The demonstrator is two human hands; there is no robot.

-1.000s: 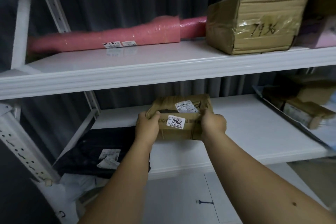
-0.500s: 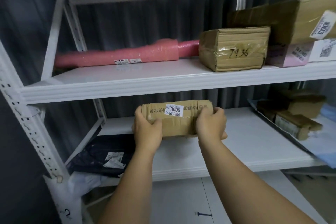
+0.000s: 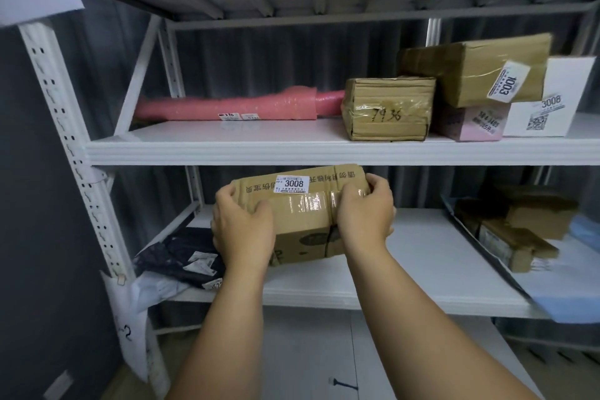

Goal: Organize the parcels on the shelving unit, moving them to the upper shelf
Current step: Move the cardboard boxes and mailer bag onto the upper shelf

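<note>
A brown taped cardboard parcel (image 3: 305, 204) with a white label reading 3008 is held in the air between the two shelves, just under the upper shelf's front edge (image 3: 292, 151). My left hand (image 3: 242, 230) grips its left end, and my right hand (image 3: 365, 216) grips its right end, fingers curled over the top. On the upper shelf lie a long pink wrapped roll (image 3: 233, 105) and a brown box marked 7936 (image 3: 388, 107).
At the upper shelf's right stand a brown box labelled 1003 (image 3: 477, 71), a pink box (image 3: 470, 122) and a white box (image 3: 548, 107). The lower shelf (image 3: 422, 256) holds a dark bag (image 3: 181, 253) at left and brown parcels (image 3: 516, 230) at right.
Both hands have lifted the 3008 parcel off the lower shelf and raised it toward the upper shelf's edge, tilting its underside toward me. The camera has tilted upward.
</note>
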